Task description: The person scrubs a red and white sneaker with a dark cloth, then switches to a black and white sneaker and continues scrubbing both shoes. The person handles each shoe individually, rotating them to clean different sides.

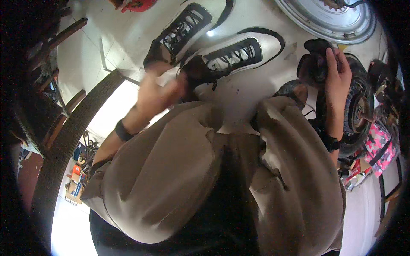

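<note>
A pair of white and black sneakers, the upper one [189, 30] and the lower one [237, 54], lies on the floor with black laces, toes towards the upper right. My left hand [158, 91], blurred by motion, is at the heel end of the lower sneaker; its grip is hard to make out. On the right, my right hand [339, 65] has its fingers around the edge of a dark, glossy, lobed object [315, 62], whose exact kind is unclear. Both wrists wear black bands. My bent knees in brown trousers [166, 169] fill the lower middle.
A silver wheel rim [333, 19] lies at the top right. Below it stand a tyred wheel [355, 105] and a pink camouflage-patterned bag [381, 147]. A dark curved, woven-looking frame [86, 112] crosses the left side. Boxes [75, 182] sit beyond it.
</note>
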Motion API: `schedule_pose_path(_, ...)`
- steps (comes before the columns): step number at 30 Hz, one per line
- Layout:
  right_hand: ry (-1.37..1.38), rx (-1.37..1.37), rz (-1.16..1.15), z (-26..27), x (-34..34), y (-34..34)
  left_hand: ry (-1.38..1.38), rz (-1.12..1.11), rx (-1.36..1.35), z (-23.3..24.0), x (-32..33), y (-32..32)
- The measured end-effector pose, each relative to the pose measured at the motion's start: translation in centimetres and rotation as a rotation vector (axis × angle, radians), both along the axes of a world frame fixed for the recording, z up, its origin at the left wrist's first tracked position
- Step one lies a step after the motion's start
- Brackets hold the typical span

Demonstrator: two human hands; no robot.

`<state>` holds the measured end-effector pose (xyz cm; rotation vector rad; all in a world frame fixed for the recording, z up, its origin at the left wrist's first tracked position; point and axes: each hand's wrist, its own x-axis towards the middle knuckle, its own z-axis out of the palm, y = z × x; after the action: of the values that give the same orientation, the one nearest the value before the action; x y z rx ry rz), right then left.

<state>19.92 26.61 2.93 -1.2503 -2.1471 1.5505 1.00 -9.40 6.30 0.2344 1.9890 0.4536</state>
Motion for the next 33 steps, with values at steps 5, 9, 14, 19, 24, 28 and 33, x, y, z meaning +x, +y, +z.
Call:
schedule_pose_path(5,-0.034,-0.071,-0.005,-0.6,0.1,-0.5,0.652,-0.956,0.579,-6.2,4.5,1.5)
schedule_pose_path(9,-0.054,-0.055,0.028,0.4,-0.2,-0.7,0.685,-1.01,0.24,-7.2,5.6,1.4)
schedule_pose_path(14,-0.111,0.01,0.041,0.5,1.0,-0.6,0.428,-0.8,0.315,-4.2,1.8,3.2)
schedule_pose_path(19,0.005,-0.088,-0.027,2.7,-0.1,-1.4,-0.104,-0.219,0.332,-1.4,-1.5,4.0)
schedule_pose_path(24,0.026,-0.035,0.137,3.2,-2.6,-2.3,-0.32,-0.112,0.426,-0.4,-1.3,5.0)
schedule_pose_path(28,0.086,0.184,0.483,1.7,-5.8,-2.8,-0.189,-0.319,0.594,-0.5,-0.5,4.7)
schedule_pose_path(33,-0.033,0.422,0.787,2.3,-8.7,-4.7,-0.12,-0.307,0.658,-0.4,-0.1,5.5)
